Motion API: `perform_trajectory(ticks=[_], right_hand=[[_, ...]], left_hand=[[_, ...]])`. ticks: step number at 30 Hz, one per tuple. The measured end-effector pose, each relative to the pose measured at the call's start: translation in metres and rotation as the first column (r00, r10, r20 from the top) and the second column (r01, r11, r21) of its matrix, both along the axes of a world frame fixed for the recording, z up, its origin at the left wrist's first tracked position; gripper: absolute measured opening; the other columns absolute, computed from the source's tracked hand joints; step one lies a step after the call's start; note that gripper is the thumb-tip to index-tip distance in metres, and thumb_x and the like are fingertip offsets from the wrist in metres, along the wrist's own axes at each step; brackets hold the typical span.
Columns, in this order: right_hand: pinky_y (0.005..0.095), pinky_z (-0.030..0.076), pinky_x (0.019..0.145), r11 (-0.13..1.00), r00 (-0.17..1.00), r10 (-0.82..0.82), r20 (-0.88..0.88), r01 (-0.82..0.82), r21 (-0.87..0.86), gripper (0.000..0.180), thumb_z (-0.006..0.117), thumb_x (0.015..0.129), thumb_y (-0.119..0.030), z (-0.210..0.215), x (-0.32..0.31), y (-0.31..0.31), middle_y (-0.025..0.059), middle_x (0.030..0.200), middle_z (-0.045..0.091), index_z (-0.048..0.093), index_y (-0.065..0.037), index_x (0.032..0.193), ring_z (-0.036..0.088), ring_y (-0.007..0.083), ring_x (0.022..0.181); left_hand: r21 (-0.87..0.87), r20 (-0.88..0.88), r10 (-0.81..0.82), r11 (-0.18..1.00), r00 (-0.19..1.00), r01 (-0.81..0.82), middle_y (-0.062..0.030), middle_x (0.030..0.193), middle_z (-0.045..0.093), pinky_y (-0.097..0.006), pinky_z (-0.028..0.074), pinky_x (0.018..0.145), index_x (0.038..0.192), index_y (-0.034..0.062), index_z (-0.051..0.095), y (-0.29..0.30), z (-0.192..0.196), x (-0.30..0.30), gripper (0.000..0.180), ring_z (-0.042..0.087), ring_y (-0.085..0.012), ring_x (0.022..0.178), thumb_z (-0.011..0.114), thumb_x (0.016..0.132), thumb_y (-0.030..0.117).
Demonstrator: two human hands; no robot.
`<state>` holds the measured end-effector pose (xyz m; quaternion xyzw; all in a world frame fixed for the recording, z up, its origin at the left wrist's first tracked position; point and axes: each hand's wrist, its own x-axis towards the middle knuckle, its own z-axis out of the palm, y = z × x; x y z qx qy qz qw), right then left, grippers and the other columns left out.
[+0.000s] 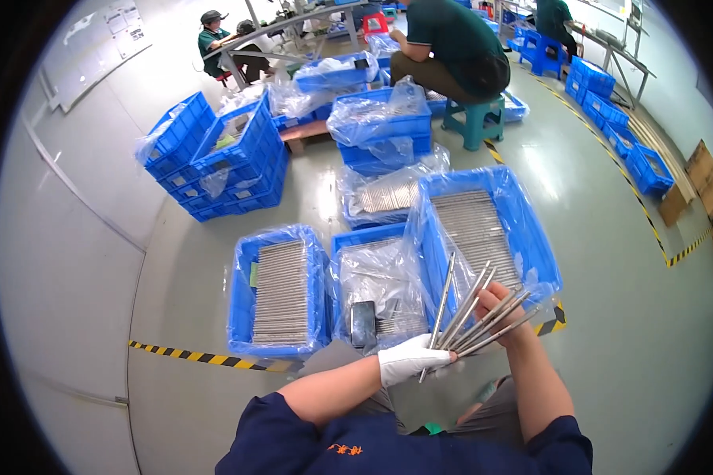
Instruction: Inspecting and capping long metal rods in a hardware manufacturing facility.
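Metal rods (489, 322), roughly seven, gripped in gloved left hand (410, 359), bare right hand (496, 297) touching them, its grip unclear

White panelled wall (79, 166) on the left, papers (125, 33) pinned up top. Pale wall (684, 55) on the right too. Floor (610, 340) is smooth grey-green, glossy, with bright glare between the left and centre areas. Black-yellow striped tape (190, 356) marks lines on it, front left and down the right side. Workbench (293, 19) at back left, another bench (614, 46) at back right. Teal stool (472, 131) mid-room, blue stool (542, 54) behind, farther right. Lighting bright.
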<state>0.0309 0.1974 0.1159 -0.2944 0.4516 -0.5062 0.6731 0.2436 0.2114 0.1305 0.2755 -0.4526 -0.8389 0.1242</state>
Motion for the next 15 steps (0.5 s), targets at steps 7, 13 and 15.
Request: perform_trajectory(ticks=[7,13,15], right_hand=[[0.0188,0.031,0.048,0.731,0.736,-0.457,0.5,0.63,-0.261,0.011,0.056,0.092,-0.017,0.028,-0.088,-0.008,-0.0041,0.068,0.045,0.055,-0.01,0.084,0.038,0.0045,0.055],[0.0279,0.044,0.058,0.543,0.403,-0.816,-0.414,0.29,-0.788,0.002,0.058,0.087,-0.008,0.03,-0.028,0.016,0.0,0.072,0.053,0.058,-0.007,0.086,0.051,0.0133,0.063],[0.0298,0.047,0.061,0.468,0.424,-0.739,-0.523,-0.236,-0.852,0.017,0.062,0.076,0.002,0.025,0.002,0.026,0.0058,0.075,0.055,0.06,-0.007,0.09,0.056,0.0221,0.065]], left_hand=[[0.152,-0.16,-0.063,0.984,0.985,0.088,0.0033,0.08,0.052,-0.02,0.037,0.056,0.107,0.0073,0.055,0.002,-0.008,0.005,0.03,0.045,-0.0041,0.064,0.065,0.086,0.027],[0.415,-0.28,0.329,0.889,0.902,-0.195,0.0048,0.067,0.039,-0.022,0.03,0.05,0.112,0.009,0.047,-0.007,-0.012,0.0,0.028,0.035,-0.0053,0.053,0.059,0.091,0.023],[0.475,-0.313,0.364,0.86,0.877,-0.187,0.0047,0.063,0.037,-0.023,0.028,0.048,0.109,0.0094,0.05,-0.012,-0.016,-0.003,0.027,0.03,-0.0059,0.05,0.059,0.091,0.027]])
